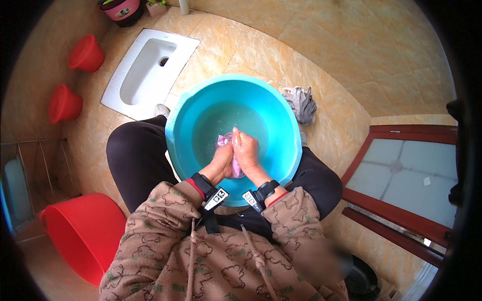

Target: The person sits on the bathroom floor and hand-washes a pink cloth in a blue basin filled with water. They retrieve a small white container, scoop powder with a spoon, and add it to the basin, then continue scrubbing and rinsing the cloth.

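Note:
A large turquoise plastic basin [280, 113] stands on the floor between my knees, with cloudy water [214, 118] in its bottom. Just over the water, a wet pink-purple cloth [236, 169] is bunched between my two hands. My left hand [223, 156] grips it from the left side. Pressed close beside, my right hand [246, 148] is closed on the same cloth with its thumb pointing up. Part of the cloth is hidden by the fingers.
A white squat toilet [113, 88] is set in the tiled floor at upper left. Grey wet cloths [303, 103] lie right of the basin. Red buckets [90, 60] stand along the left wall, and a big red tub [86, 214] sits at lower left. A red-framed door [410, 165] is at right.

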A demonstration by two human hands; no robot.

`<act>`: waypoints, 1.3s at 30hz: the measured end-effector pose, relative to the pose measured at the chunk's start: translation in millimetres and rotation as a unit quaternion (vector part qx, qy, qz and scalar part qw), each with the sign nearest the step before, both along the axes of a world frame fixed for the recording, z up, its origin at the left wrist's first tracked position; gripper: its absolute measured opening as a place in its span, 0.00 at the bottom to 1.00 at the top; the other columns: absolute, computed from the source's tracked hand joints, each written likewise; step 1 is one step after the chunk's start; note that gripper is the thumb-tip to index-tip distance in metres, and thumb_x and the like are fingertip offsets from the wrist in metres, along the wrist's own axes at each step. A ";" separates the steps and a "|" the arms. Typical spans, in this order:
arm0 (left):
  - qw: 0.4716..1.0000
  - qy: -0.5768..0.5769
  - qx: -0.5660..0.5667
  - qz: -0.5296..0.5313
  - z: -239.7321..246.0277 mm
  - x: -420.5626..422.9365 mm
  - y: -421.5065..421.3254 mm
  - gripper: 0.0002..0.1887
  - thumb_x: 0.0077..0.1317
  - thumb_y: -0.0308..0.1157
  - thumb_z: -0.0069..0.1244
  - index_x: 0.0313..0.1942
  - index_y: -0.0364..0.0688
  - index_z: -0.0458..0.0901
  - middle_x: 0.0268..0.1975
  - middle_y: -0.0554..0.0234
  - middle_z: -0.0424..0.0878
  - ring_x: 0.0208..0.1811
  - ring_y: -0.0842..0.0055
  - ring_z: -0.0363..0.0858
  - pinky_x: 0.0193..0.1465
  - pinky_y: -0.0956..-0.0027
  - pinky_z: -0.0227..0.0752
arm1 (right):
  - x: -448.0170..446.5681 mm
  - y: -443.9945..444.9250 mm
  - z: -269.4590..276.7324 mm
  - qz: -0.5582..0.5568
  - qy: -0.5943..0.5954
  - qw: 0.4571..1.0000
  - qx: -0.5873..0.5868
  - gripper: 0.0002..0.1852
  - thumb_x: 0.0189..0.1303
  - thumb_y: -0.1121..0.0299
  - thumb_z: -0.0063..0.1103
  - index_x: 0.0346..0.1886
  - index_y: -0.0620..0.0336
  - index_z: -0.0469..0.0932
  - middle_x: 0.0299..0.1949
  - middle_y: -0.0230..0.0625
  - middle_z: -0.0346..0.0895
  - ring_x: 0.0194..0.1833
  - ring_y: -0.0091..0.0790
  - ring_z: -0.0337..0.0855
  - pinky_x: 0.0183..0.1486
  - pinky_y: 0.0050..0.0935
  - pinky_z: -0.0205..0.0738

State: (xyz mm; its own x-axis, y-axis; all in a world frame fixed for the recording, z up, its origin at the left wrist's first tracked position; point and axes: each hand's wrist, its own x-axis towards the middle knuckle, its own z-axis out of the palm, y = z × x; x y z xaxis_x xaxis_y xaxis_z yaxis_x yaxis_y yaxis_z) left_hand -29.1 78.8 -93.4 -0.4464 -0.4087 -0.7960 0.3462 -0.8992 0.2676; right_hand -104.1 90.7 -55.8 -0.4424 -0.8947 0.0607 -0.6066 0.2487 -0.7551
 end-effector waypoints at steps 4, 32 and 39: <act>0.969 0.235 -0.057 0.052 -21.8 22.8 -25.4 0.17 0.71 0.40 0.37 0.39 0.35 0.77 0.31 0.60 0.79 0.31 0.71 0.78 0.35 0.67 0.73 | 27.9 12.5 25.2 0.084 -0.048 0.995 -0.038 0.17 0.61 0.64 0.55 0.17 0.62 0.72 0.18 0.49 0.72 0.24 0.53 0.77 0.24 0.45 0.65; 0.997 -0.046 -0.045 -0.046 28.3 0.0 -7.6 0.16 0.72 0.42 0.35 0.43 0.40 0.75 0.38 0.60 0.82 0.35 0.72 0.81 0.36 0.66 0.76 | -16.2 -4.4 -18.9 0.014 0.093 0.995 -0.035 0.19 0.63 0.59 0.53 0.17 0.58 0.77 0.18 0.47 0.75 0.22 0.51 0.78 0.23 0.44 0.70; 0.984 -0.121 -0.123 -0.038 16.4 20.4 -38.3 0.09 0.67 0.37 0.45 0.35 0.41 0.75 0.32 0.62 0.79 0.32 0.75 0.79 0.34 0.69 0.73 | -25.1 -7.1 -8.8 0.025 0.081 0.995 0.057 0.15 0.62 0.60 0.53 0.26 0.62 0.75 0.24 0.53 0.76 0.28 0.58 0.77 0.32 0.50 0.70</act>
